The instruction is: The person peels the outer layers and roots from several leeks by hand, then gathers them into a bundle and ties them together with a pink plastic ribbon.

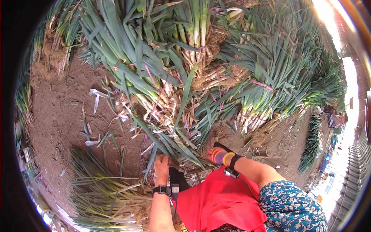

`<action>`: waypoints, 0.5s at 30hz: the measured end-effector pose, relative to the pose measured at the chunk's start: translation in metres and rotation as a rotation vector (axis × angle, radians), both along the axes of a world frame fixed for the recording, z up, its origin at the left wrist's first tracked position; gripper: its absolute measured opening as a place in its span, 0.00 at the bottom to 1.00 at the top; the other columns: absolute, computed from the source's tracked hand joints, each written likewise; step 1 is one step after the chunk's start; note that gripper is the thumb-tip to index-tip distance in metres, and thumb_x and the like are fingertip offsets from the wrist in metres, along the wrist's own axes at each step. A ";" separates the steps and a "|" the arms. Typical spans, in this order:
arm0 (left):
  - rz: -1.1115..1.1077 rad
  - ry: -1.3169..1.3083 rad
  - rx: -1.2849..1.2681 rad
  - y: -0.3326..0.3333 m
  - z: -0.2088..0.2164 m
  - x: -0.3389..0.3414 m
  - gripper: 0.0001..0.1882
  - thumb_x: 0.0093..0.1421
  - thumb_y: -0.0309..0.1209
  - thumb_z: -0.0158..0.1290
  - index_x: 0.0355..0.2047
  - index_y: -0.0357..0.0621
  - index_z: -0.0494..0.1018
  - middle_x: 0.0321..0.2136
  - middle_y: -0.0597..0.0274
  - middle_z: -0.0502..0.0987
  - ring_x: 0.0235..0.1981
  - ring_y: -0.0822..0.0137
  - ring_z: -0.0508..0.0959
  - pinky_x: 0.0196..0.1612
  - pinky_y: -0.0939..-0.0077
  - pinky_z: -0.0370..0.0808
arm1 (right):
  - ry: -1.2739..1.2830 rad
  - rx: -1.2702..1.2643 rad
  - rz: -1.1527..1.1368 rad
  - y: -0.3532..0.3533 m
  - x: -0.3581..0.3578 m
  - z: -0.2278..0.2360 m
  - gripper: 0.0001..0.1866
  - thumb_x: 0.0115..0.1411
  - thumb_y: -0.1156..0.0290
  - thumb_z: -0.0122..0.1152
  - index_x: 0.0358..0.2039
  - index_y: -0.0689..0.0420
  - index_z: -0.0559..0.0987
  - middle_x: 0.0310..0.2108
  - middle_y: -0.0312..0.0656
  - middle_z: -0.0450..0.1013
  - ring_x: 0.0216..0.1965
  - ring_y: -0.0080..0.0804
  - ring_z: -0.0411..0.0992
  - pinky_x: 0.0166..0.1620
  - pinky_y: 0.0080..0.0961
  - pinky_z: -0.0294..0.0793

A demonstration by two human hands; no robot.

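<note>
Head: left hand (161, 167) points forward, right hand (219, 156) leftward.

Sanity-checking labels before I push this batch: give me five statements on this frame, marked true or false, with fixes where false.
1. The right hand has a striped glove on. True.
2. The left hand has a matching glove on. False: it is bare.
3. Bundles of green stalks with pale lower ends lie on the ground beyond the hands. True.
4. The cloth over the person's lap is blue. False: it is red.
5. The lower-left bundle lies on the person's right. False: it lies on their left, beside the left forearm.
</note>
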State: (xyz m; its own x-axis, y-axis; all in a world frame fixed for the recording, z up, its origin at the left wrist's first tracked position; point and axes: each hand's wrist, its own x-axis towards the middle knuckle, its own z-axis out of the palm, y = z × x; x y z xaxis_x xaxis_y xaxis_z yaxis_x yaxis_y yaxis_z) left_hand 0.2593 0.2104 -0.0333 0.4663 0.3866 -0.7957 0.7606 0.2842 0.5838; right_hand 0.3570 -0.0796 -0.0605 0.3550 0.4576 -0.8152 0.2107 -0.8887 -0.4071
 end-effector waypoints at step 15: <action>0.220 0.260 -0.145 -0.140 0.020 -0.230 0.26 0.61 0.37 0.48 0.56 0.37 0.57 0.30 0.52 0.77 0.29 0.68 0.78 0.32 0.76 0.76 | -1.051 0.226 0.113 0.119 0.410 -0.055 0.39 0.52 0.64 0.56 0.62 0.54 0.52 0.61 0.55 0.51 0.57 0.48 0.59 0.54 0.34 0.64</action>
